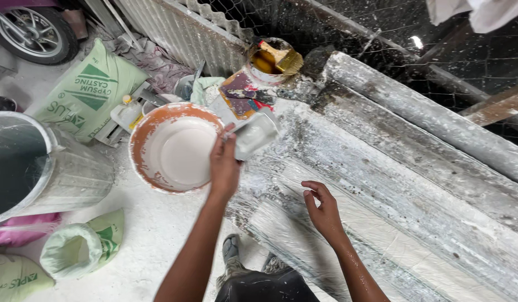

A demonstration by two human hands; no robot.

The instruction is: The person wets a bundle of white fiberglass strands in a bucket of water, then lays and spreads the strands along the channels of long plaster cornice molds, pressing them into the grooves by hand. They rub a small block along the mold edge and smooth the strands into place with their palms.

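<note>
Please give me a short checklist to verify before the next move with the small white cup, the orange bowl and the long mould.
1. Left hand holds the small white cup firmly: ok, fingers closed on its edge.
2. Cup contents: cannot tell, the inside is not clearly visible.
3. Orange bowl has white liquid ready: ok, it is filled and stands beside the mould.
4. Right hand is free: ok, it is open above the long white mould, holding nothing.
5. Mould surface is ready: cannot tell, it looks wet and streaked with dark spots.
6. Brush is within reach: ok, it rests in the pot at the mould's end.
</note>
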